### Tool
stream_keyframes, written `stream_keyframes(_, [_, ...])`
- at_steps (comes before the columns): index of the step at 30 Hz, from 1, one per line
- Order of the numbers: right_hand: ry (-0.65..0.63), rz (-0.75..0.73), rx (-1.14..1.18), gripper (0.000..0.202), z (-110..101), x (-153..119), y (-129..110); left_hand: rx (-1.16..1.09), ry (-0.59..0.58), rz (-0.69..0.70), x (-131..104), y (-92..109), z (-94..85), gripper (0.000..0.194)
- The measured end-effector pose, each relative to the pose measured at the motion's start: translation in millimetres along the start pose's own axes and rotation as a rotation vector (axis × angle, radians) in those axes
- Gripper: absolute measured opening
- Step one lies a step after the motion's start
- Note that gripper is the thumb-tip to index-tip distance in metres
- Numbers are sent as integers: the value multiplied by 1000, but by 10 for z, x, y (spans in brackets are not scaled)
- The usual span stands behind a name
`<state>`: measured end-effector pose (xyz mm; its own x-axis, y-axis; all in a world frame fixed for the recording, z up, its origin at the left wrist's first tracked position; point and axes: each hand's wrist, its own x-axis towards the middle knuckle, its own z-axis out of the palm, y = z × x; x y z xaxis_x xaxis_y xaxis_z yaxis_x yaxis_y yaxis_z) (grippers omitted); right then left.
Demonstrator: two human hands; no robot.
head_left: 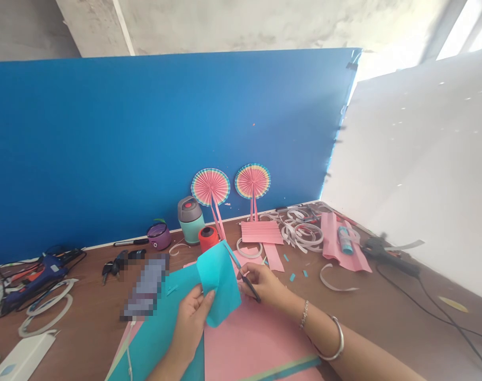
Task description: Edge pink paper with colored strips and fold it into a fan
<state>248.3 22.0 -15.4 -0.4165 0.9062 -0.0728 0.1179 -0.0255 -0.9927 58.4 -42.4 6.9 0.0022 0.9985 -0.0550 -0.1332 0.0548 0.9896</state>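
Observation:
My left hand (193,313) pinches a turquoise sheet of paper (220,283) between thumb and fingers, holding it up above the table. In my right hand (264,286) is a pair of scissors (252,288) with dark handles, its fingers round the loops. The scissor blades lie along the upper right edge of the turquoise paper; whether they are apart I cannot tell. Beneath both hands lie a large pink sheet (260,338) and a larger turquoise sheet (153,338).
Two round pleated paper fans (211,187) lean against the blue partition (145,137). A teal flask (191,225), a purple cup (158,236) and a pleated pink strip (262,232) stand or lie behind. Glue guns (46,275) rest at both sides, with coiled white strips (308,236) at right.

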Motion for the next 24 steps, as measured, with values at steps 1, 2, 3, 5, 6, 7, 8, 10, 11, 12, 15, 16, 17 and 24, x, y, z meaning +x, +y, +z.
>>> stream_keyframes(1, [1,-2,0,30,-3,4,5,4,4,-2,-1,3,3,49])
stream_keyframes(2, [5,-5,-1,30,-6,7,9,4,7,0,-2,8,6,49])
stream_keyframes(3, [8,-7,-3,30,-8,9,12,2,11,4,-2,14,10,49])
stream_keyframes(5, [14,-3,-9,31,-8,11,11,-4,15,12,-1,23,16,49])
stream_keyframes(6, [17,0,-10,32,-7,11,9,-8,14,14,-1,25,18,49])
stream_keyframes(7, [15,4,-8,32,-6,10,6,-12,11,15,0,24,18,48])
stream_keyframes(8, [11,9,-5,33,-5,10,4,-15,7,14,1,19,17,48])
stream_keyframes(10, [7,10,6,35,-4,8,2,-20,-2,12,1,4,11,47])
stream_keyframes(11, [4,9,12,35,-6,7,3,-20,-5,9,1,-6,7,47])
stream_keyframes(12, [3,7,14,36,-8,6,5,-20,-11,6,0,-15,4,48])
stream_keyframes(15, [12,-6,10,35,-15,7,9,-7,-31,-9,-1,-34,-7,48])
stream_keyframes(16, [17,-10,7,34,-16,8,7,-5,-40,-11,-2,-36,-9,47])
stream_keyframes(17, [21,-13,6,33,-15,8,2,-4,-51,-11,-2,-38,-10,45])
stream_keyframes(24, [17,-3,19,31,-36,-10,-73,48,51,-18,16,-90,-52,33])
